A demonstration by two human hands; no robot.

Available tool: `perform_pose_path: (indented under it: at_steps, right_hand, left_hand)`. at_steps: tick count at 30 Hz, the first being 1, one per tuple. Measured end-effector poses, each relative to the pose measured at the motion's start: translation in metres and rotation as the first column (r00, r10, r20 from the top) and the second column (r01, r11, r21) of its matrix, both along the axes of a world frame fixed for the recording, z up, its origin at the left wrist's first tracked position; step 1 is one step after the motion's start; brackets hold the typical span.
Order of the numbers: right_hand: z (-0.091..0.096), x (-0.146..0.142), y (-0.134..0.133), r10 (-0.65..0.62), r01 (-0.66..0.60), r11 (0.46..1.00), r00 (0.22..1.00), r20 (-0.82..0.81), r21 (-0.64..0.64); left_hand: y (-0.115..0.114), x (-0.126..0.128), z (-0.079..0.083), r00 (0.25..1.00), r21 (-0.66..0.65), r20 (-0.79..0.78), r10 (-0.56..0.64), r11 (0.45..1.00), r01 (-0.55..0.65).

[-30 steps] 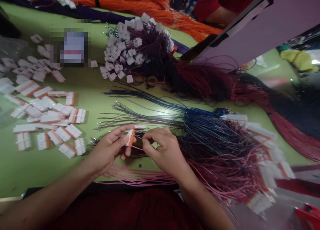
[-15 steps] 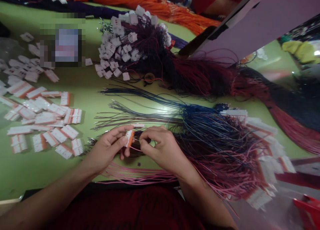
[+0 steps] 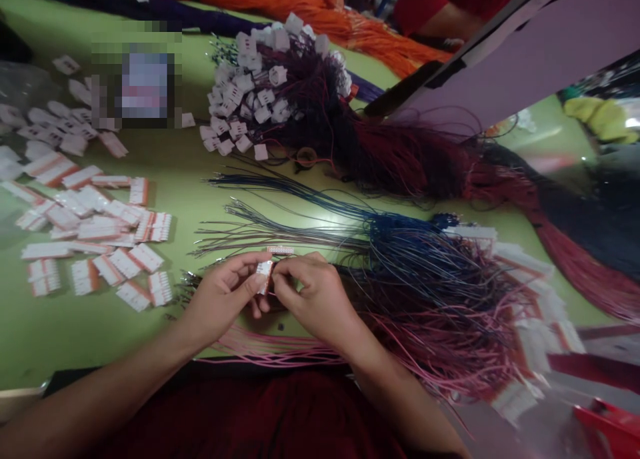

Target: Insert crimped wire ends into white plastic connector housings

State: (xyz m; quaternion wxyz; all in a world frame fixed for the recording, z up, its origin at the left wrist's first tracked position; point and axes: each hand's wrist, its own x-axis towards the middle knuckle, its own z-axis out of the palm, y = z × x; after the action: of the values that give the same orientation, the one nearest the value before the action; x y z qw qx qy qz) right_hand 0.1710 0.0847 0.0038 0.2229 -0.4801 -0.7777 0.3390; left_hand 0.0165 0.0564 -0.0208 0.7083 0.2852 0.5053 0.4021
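Observation:
My left hand [image 3: 223, 294] pinches a small white connector housing [image 3: 263, 277] with an orange edge between thumb and fingers. That orange edge faces right, and a pink wire shows at its lower end. Close against the edge, my right hand [image 3: 320, 291] is closed in a pinch on a thin wire, its tip hidden by the fingers and the housing. Just behind the hands lies another connector [image 3: 281, 250] with a row of openings. Dark blue wires [image 3: 300, 191] with bare terminal ends stretch across the table beyond them.
Loose white-and-orange connectors [image 3: 103, 229] are spread at the left. A bundle of wires with white plugs [image 3: 245, 89] lies at the back, near a roll of tape [image 3: 306, 158]. Pink wires [image 3: 290, 352] run along the front edge. A pale panel [image 3: 480, 66] slants at the right.
My right hand has moved left, bringing the wire up to the connector's orange edge. The connector has turned slightly in my left hand. The whole view has shifted a little.

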Motion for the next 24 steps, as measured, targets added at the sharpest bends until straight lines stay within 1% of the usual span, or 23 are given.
perform_pose_path:
  at_steps: [3,5,6,7,8,9,10,11,12,13,14,15,16,18,20,22,24]
  right_hand:
    - [0.001,-0.002,-0.003,0.004,-0.004,1.000,1.000,0.013,0.003]
    - [0.003,0.000,0.002,0.021,-0.020,0.998,1.000,0.013,-0.060]
    - [0.003,0.002,0.008,0.002,-0.001,0.997,1.000,0.022,-0.080]
    - [0.003,0.003,0.016,-0.053,0.056,0.996,0.998,0.046,-0.063]
    - [0.001,0.005,0.027,-0.141,0.141,0.990,0.986,0.086,0.001]
    - [-0.001,0.006,0.039,-0.248,0.235,0.967,0.958,0.142,0.103]
    - [-0.005,0.006,0.053,-0.368,0.317,0.917,0.906,0.210,0.242]
    - [-0.010,0.007,0.066,-0.437,0.328,0.877,0.847,0.301,0.351]
    - [-0.016,0.006,0.079,-0.464,0.293,0.863,0.783,0.415,0.412]
    - [-0.021,0.006,0.089,-0.473,0.256,0.862,0.715,0.514,0.438]
    - [-0.026,0.006,0.098,-0.463,0.222,0.873,0.660,0.592,0.434]
    - [-0.031,0.006,0.103,-0.447,0.200,0.885,0.617,0.648,0.420]
    - [-0.034,0.006,0.106,-0.436,0.194,0.894,0.592,0.678,0.404]
    - [-0.036,0.010,0.106,-0.441,0.213,0.893,0.587,0.679,0.395]
    - [-0.032,0.017,0.102,-0.486,0.256,0.868,0.613,0.623,0.425]
    - [-0.024,0.024,0.097,-0.538,0.315,0.829,0.675,0.505,0.463]
    - [-0.010,0.027,0.089,-0.557,0.386,0.798,0.766,0.322,0.462]
  left_hand:
    - [-0.001,-0.001,0.000,1.000,0.012,-0.004,0.021,1.000,-0.021]
    - [-0.001,-0.002,0.000,0.999,0.005,0.003,0.045,0.999,-0.045]
    - [0.000,-0.002,0.000,0.998,-0.003,0.007,0.067,0.998,-0.067]
    - [0.000,-0.003,0.000,0.995,-0.013,0.014,0.094,0.996,-0.094]
    - [0.000,-0.003,0.000,0.993,-0.026,0.023,0.120,0.993,-0.119]
    - [0.001,-0.004,0.000,0.990,-0.039,0.032,0.139,0.990,-0.137]
    - [0.001,-0.004,0.000,0.988,-0.050,0.043,0.147,0.988,-0.144]
    - [0.001,-0.005,0.000,0.988,-0.059,0.055,0.146,0.988,-0.143]
    - [0.001,-0.005,0.000,0.988,-0.068,0.066,0.137,0.989,-0.132]
    - [0.001,-0.005,0.000,0.989,-0.076,0.075,0.127,0.990,-0.121]
    - [0.001,-0.005,0.001,0.989,-0.083,0.083,0.122,0.990,-0.115]
    - [0.001,-0.005,0.001,0.989,-0.091,0.088,0.123,0.989,-0.115]
    - [0.001,-0.005,0.002,0.988,-0.100,0.090,0.126,0.988,-0.117]
    - [0.002,-0.005,0.003,0.987,-0.109,0.095,0.127,0.987,-0.117]
    - [0.002,-0.006,0.004,0.988,-0.107,0.096,0.120,0.988,-0.109]
    - [0.002,-0.006,0.004,0.989,-0.096,0.099,0.107,0.991,-0.098]
    - [0.002,-0.006,0.004,0.990,-0.087,0.100,0.097,0.992,-0.088]
